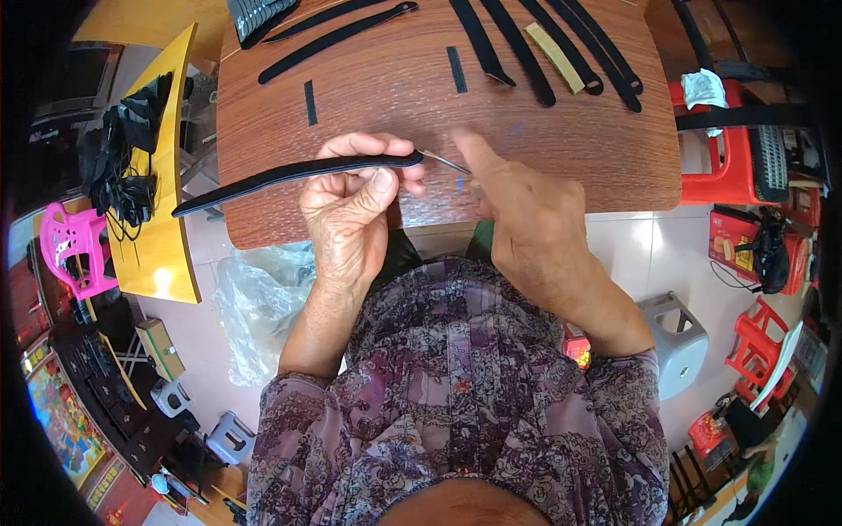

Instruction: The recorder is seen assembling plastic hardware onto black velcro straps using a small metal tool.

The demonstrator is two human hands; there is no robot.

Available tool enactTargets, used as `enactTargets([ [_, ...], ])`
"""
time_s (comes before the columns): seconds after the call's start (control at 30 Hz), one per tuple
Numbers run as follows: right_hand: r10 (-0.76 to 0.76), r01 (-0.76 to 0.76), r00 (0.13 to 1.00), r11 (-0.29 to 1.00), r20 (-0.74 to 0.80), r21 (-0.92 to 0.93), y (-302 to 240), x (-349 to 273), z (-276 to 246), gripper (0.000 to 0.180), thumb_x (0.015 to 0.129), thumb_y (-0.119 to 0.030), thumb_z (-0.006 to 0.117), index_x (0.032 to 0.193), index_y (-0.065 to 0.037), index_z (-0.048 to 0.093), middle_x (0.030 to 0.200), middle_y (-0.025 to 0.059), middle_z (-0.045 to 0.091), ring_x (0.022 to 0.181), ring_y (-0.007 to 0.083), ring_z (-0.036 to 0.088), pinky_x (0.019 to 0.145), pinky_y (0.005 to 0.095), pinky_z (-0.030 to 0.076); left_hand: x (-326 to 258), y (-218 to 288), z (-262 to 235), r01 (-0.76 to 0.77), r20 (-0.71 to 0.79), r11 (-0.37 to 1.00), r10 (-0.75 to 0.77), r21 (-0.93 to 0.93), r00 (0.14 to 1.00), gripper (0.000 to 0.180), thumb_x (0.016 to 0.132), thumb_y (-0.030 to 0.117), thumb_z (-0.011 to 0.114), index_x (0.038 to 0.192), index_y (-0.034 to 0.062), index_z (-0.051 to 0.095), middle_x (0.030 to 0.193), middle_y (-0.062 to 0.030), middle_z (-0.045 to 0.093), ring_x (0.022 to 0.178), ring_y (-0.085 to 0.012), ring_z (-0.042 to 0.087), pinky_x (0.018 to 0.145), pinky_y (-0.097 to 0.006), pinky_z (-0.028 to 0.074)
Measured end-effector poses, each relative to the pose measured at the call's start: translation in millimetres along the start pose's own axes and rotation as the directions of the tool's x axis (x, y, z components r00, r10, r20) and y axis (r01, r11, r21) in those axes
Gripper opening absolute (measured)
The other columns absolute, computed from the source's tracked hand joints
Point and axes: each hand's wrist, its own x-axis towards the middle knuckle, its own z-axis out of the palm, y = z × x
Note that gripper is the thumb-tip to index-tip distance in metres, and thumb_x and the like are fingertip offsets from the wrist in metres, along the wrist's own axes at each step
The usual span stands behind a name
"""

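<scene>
Between the thumb and fingers of my left hand (344,210) is a long, narrow black fabric strap (272,176). One end sits at my fingertips and the other reaches out past the table's left edge. My right hand (539,215), partly smeared by motion, grips a thin metal tool (448,163) whose tip meets the strap's right end. The tool's exact kind does not show, and the rest of it is hidden by the hand. Under both hands is the brown wooden table (386,114).
Several black straps lie along the table's far side, among them a curved one (338,44), near a yellowish strip (555,58). Two short dark strips (310,103) lie closer. On the left, a yellow table (158,237) holds black items. Red stools (715,158) stand right; a clear plastic bag (263,307) lies below.
</scene>
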Motion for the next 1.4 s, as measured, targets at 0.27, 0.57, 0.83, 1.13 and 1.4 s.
enactTargets([
  [0.27, -0.002, 0.013, 0.985, 0.998, 0.173, -0.064, -3, -2, -3, 0.06, 0.063, 0.011, 0.05, 0.119, -0.009, 0.056, 0.061, 0.0083, 0.05, 0.051, 0.0223, 0.054, 0.045, 0.0343, 0.043, 1, 0, 3, -0.016, -0.024, 1.0, 0.017, 0.025, 1.0, 0.022, 0.079, -0.005, 0.06, 0.099, -0.0018, 0.051, 0.098, -0.0192, 0.06, 0.077, -0.0239, 0.064, 0.069, -0.034, 0.054],
  [0.57, 0.015, 0.0, 0.978, 0.998, 0.208, -0.068, -3, -3, -1, 0.061, 0.064, 0.01, 0.049, 0.121, -0.011, 0.055, 0.062, 0.0069, 0.05, 0.054, 0.0225, 0.053, 0.047, 0.0348, 0.041, 1, -1, 6, -0.045, -0.057, 0.993, 0.052, 0.112, 0.997, 0.024, 0.077, -0.008, 0.06, 0.098, -0.0026, 0.051, 0.097, -0.019, 0.06, 0.076, -0.0218, 0.064, 0.068, -0.032, 0.056],
  [0.83, 0.019, -0.006, 0.978, 0.998, 0.207, -0.06, 2, -1, 5, 0.059, 0.064, 0.008, 0.05, 0.12, -0.011, 0.055, 0.061, 0.0072, 0.049, 0.051, 0.0235, 0.051, 0.045, 0.0365, 0.039, 3, -5, 4, -0.057, -0.071, 0.987, 0.068, 0.151, 0.995, 0.023, 0.076, -0.009, 0.061, 0.096, -0.0037, 0.052, 0.095, -0.0193, 0.061, 0.077, -0.0219, 0.064, 0.067, -0.032, 0.056],
  [1.13, 0.028, 0.0, 0.971, 0.993, 0.239, -0.117, 3, 4, 7, 0.056, 0.065, 0.005, 0.052, 0.119, -0.01, 0.055, 0.061, 0.0073, 0.049, 0.05, 0.0246, 0.052, 0.044, 0.0373, 0.039, 5, -8, 4, -0.032, -0.099, 0.973, 0.056, 0.229, 0.994, 0.021, 0.077, -0.009, 0.06, 0.096, -0.0033, 0.052, 0.096, -0.0188, 0.061, 0.076, -0.0218, 0.064, 0.068, -0.031, 0.056],
  [1.4, 0.04, -0.018, 0.974, 0.994, 0.221, -0.104, 4, 4, 7, 0.057, 0.065, 0.006, 0.051, 0.12, -0.01, 0.054, 0.06, 0.0063, 0.048, 0.05, 0.0248, 0.051, 0.045, 0.0375, 0.039, 6, -4, 2, 0.074, -0.123, 0.996, -0.067, 0.051, 0.99, 0.018, 0.081, -0.001, 0.059, 0.097, -0.0023, 0.051, 0.096, -0.0188, 0.061, 0.074, -0.024, 0.064, 0.071, -0.033, 0.055],
])
